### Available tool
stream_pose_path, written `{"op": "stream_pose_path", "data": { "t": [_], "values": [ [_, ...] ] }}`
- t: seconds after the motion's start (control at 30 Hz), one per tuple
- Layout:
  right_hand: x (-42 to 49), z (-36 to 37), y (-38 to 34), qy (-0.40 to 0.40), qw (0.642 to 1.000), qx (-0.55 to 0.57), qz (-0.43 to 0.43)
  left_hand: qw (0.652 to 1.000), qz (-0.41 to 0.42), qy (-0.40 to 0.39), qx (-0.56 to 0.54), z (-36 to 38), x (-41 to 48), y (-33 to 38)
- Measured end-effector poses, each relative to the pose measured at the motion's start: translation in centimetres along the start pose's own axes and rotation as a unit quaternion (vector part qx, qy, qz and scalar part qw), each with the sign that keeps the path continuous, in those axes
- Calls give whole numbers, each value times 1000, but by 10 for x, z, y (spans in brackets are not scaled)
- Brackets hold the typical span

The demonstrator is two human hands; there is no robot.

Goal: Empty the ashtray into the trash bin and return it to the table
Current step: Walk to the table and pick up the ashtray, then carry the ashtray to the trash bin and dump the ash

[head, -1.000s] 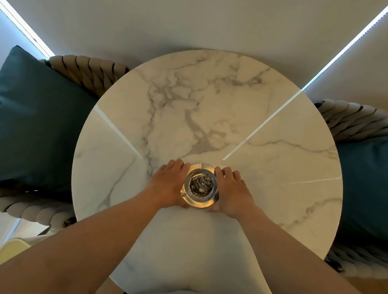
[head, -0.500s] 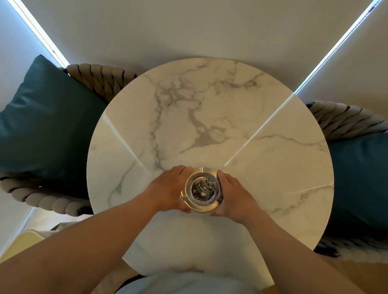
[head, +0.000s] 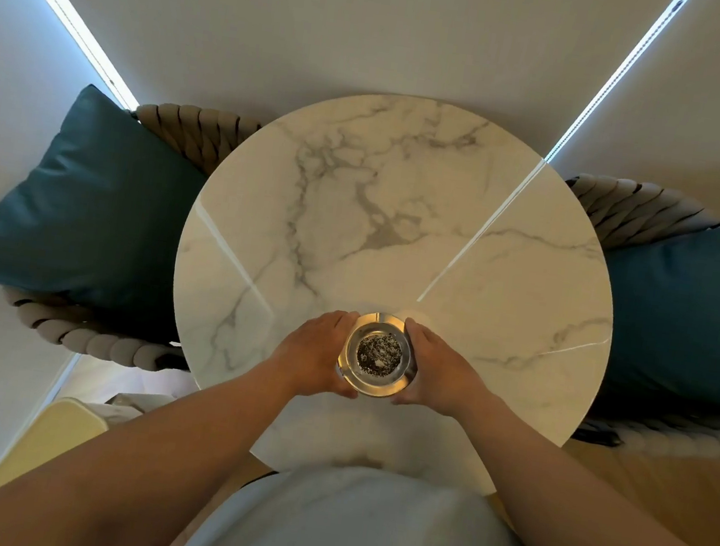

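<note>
A round clear-glass ashtray with a thick shiny rim [head: 378, 356] sits upright with its mouth facing up, its shallow bowl holding a dark speckled heap of ash with a pale scrap in it. Being round, it has no long axis. It is near the front edge of the round white marble-patterned table [head: 402, 214], clasped between the left hand [head: 315, 356] and right hand [head: 439, 370], fingers curled against its sides; whether it rests on the top or is slightly lifted is hard to tell.
</note>
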State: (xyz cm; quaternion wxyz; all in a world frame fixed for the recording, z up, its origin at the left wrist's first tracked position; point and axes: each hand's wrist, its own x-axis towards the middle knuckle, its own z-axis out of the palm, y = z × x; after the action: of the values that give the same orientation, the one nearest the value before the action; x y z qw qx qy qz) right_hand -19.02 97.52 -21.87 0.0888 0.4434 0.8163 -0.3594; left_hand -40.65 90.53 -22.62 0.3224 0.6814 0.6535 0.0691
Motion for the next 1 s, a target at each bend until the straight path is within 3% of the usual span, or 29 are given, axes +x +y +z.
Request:
{"op": "stream_pose_path", "data": {
  "t": [0.67,1.0],
  "values": [
    [-19,54,-34,15,999,35,27,999,10,-43,-19,11,-40,-34],
    [-61,63,-32,26,999,23,7,1000,6,-26,-10,29,-75,-7]
  ]
}}
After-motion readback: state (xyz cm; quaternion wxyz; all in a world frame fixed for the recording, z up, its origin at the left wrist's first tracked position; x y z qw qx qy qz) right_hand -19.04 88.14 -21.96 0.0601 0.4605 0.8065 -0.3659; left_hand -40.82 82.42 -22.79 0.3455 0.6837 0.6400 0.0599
